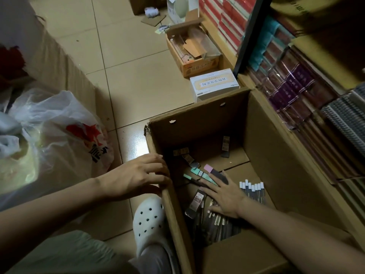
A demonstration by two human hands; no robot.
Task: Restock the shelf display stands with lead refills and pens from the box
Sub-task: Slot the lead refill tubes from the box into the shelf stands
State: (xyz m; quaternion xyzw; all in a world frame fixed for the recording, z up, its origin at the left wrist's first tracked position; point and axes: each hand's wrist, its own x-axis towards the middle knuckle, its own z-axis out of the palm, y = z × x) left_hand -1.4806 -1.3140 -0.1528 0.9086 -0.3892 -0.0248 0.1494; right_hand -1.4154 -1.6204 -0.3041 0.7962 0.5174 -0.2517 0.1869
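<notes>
Most of the writing around me is too small or blurred to read. The white carton (214, 85) past the box has a cream label framed in gold with dark characters printed upside down from where I sit; the orange-sided carton (194, 54) behind it carries characters too, also illegible. The plastic bag (59, 135) to my left shows a red star shape and black strokes.

The floor (122, 62) is glossy beige tile with dark grout lines, catching a pale glare just beside the box. A shelf (296, 76) on my right is packed with shrink-wrapped stock in red, teal and purple, plus spiral-bound pads lower down.

The box (197, 119) is plain brown corrugated card, flaps up, deep and dim inside. My left hand (138, 175) curls over its near-left wall, fingers hooked on the rim. My right hand (221, 192) lies flat on the bottom, fingers spread apart and straight, gripping nothing; the fingertips touch the lead refills (199, 173), slim flat cases in mint, pink and dark grey scattered toward the far-left corner. Just right of that hand sits a row of pens (251, 189) with white caps, and under my palm more dark packaged pens lie heaped.

My white perforated clog (148, 220) rests against the box's outer wall
</notes>
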